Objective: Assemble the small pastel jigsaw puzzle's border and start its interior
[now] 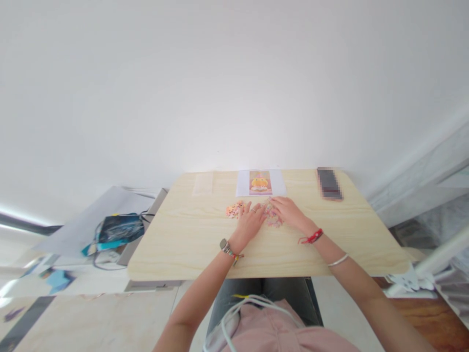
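Small puzzle pieces lie in two heaps on the pale wooden table. The orange and yellow heap (233,210) is by the fingertips of my left hand (249,225), which rests palm down with its fingers spread. My right hand (289,211) reaches in from the right over the pinkish heap of puzzle pieces (274,221), its fingers stretched out and touching it. The undersides of the right fingers are hidden. Just beyond both hands lies a white sheet (242,184) with a printed picture (260,183) of a yellow cartoon figure.
A dark phone (330,184) lies at the table's (176,244) back right. At the back left is a thin translucent sheet (202,184). A wall (234,98) stands behind the table. Left of it, a dark blue bag (120,229) and cables sit on a lower surface.
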The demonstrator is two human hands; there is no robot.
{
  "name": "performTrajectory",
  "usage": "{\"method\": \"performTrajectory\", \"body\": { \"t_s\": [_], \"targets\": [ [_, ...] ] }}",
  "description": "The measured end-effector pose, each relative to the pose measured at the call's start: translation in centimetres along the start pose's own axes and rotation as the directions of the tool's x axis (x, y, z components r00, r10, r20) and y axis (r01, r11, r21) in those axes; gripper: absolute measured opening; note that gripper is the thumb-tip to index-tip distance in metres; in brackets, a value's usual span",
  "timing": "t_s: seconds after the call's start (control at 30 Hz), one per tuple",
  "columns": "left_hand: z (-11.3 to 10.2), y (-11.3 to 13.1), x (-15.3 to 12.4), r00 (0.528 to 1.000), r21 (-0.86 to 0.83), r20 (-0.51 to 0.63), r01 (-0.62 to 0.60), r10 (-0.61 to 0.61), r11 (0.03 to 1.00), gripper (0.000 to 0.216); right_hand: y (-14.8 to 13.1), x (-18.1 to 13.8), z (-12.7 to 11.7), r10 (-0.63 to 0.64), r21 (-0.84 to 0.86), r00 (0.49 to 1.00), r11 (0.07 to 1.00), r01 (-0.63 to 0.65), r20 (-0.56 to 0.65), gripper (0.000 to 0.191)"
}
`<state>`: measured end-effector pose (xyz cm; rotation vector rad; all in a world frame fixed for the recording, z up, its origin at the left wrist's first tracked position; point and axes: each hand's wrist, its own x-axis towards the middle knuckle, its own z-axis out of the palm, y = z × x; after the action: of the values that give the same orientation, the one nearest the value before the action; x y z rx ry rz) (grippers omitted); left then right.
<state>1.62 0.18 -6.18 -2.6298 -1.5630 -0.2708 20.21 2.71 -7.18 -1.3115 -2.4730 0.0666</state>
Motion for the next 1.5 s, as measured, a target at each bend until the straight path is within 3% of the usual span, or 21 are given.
{"method": "performTrajectory", "body": {
  "t_s": [0.27,0.5,0.8,1.13,1.5],
  "targets": [
    [0.5,0.3,-0.5,0.999,0.006,0.006,0.051,-0.051,0.999,0.039,-0.5,-1.2,0.3,0.062,-0.052,0.998,0.997,-0.061,0.026,0.031],
    [-0.5,0.3,-1.0,0.999,0.028,0.015,0.050,-0.051,0.998,0.042,-0.4,-1.2,-0.1,0.067,-0.011,0.997,0.998,-0.067,0.035,0.031],
    [-2.7,-0.4,-4.9,0.998,-0.059,0.040,0.046,-0.043,0.997,0.032,-2.2,-4.8,-3.2,0.108,0.038,0.989,0.994,-0.104,-0.101,0.030],
    [-1.8,0.6,-5.1,0.985,-0.139,0.164,0.078,-0.055,0.987,0.022,-4.4,-5.7,-1.3,0.243,0.052,0.970,0.969,-0.242,-0.011,0.021],
    [-2.2,-0.1,-5.1,0.972,-0.158,0.218,0.127,-0.091,0.979,0.024,-3.0,-6.6,-2.0,0.320,0.179,0.947,0.932,-0.316,0.006,0.020]
  ]
}}
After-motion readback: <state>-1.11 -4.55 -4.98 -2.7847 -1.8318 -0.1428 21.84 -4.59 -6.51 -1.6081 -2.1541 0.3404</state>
